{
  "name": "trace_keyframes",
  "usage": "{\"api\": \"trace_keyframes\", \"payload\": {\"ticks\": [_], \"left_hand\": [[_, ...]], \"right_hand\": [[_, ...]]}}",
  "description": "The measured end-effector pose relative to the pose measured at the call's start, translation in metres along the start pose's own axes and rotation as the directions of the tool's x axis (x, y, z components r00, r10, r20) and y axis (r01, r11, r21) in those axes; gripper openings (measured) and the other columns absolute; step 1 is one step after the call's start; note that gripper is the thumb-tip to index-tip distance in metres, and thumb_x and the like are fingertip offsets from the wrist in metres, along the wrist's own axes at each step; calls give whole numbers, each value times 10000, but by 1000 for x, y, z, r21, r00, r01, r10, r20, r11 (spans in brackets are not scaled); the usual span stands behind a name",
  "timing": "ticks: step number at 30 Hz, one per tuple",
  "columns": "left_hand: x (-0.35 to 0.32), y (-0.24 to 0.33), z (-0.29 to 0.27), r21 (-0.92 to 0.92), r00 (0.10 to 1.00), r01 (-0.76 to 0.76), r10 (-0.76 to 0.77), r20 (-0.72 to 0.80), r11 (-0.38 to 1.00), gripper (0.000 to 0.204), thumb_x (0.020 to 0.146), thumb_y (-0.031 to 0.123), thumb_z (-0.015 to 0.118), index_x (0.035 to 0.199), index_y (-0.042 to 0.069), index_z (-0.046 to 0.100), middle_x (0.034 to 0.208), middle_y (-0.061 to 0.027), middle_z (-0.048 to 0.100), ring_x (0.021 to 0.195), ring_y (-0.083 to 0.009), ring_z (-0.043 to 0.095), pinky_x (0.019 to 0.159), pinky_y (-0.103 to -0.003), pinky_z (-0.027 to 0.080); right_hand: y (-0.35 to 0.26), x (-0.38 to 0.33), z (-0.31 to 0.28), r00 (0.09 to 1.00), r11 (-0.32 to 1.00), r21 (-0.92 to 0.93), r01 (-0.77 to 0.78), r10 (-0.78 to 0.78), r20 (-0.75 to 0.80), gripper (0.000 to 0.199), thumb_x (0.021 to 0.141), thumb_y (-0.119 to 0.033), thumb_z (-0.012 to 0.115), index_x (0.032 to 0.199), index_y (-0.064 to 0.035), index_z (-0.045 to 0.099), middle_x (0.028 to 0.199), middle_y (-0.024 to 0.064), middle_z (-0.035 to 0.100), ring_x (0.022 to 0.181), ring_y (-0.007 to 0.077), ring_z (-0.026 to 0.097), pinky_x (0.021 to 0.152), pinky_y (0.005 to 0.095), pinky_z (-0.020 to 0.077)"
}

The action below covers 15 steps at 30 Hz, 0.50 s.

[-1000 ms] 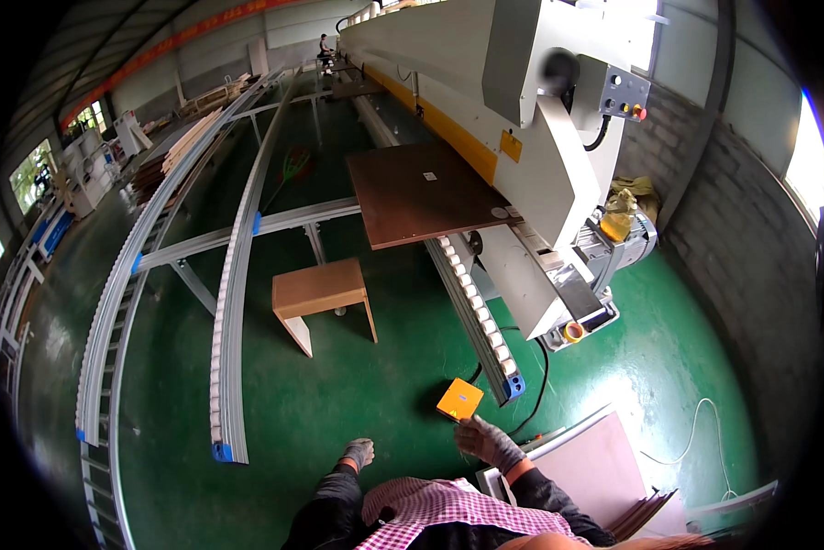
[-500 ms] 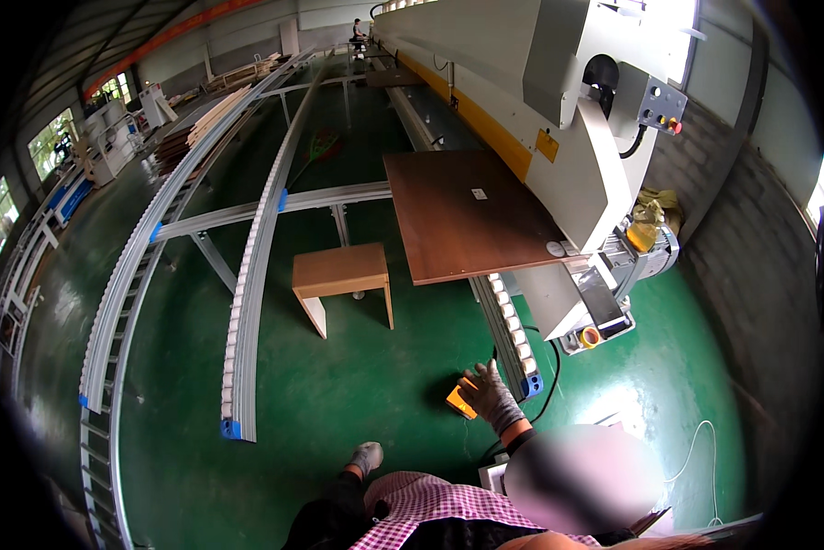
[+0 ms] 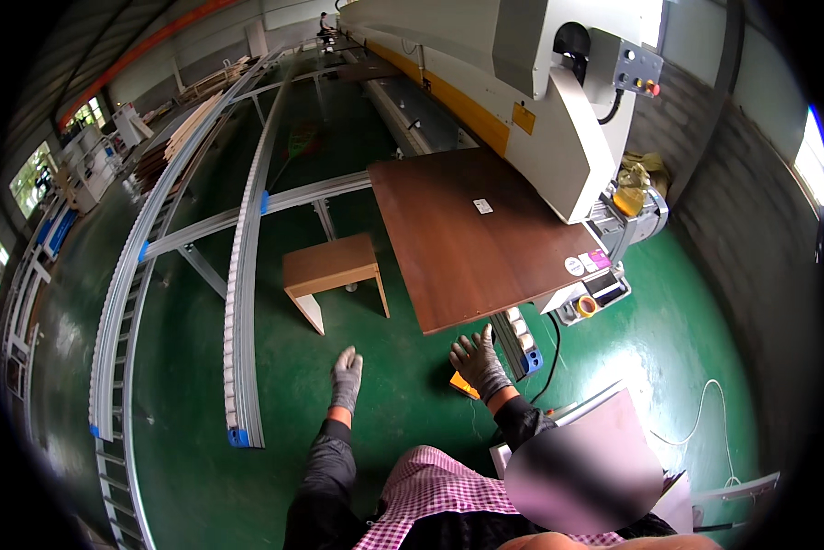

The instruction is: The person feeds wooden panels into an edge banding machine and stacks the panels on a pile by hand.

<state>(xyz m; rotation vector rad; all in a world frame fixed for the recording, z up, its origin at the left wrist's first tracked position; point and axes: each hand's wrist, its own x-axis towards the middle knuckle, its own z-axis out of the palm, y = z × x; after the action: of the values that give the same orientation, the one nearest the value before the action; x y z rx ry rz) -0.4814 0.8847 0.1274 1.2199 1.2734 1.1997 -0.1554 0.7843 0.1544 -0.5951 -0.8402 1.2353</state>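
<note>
A brown wood-look panel juts toward me from the machine, with small labels on its top. Just below its front edge is my right hand, in a grey glove, fingers spread and holding nothing. Whether its fingertips touch the panel I cannot tell. A yellow-orange object on the floor is partly hidden behind this hand. My left hand, gloved too, reaches forward over the green floor with fingers stretched out and nothing in it. It is apart from the panel, nearest to a small wooden stool.
A long white and yellow machine with a button box runs away on the right. Roller rails stretch along the left. Beneath the panel another roller rail ends near my right hand. A black cable curves beside it.
The panel has come nearer to me, out from the machine. My left hand has risen and reached forward. My right hand has moved slightly up and left, its fingers still spread.
</note>
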Motion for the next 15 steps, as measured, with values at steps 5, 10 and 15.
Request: {"api": "trace_keyframes", "payload": {"ticks": [5,10,15], "left_hand": [[44,92,40,-61,975,-173,180,133,983,448,924,72,597,1342,-10,456,1305,-186,536,1194,-221,536,1029,-333,417],[76,145,75,237,902,-414,361,239,879,465,918,51,595,1356,-13,454,1345,-134,527,1178,-202,538,1011,-312,428],[69,196,142,324,804,-581,466,369,747,489,924,207,583,1341,-21,465,1347,-215,516,1253,-302,497,1056,-366,382]], "right_hand": [[-40,17,43,720,498,856,138,544,-432,642,941,-482,495,1447,-117,343,1499,54,368,1370,278,349,1166,538,159],[-51,-8,53,701,690,722,47,492,-516,615,901,-410,630,1393,-108,419,1425,63,471,1325,318,388,1117,576,260],[-80,-81,62,784,785,604,137,287,-551,580,881,-397,654,1313,-45,491,1339,84,545,1267,272,464,1109,497,327]]}}
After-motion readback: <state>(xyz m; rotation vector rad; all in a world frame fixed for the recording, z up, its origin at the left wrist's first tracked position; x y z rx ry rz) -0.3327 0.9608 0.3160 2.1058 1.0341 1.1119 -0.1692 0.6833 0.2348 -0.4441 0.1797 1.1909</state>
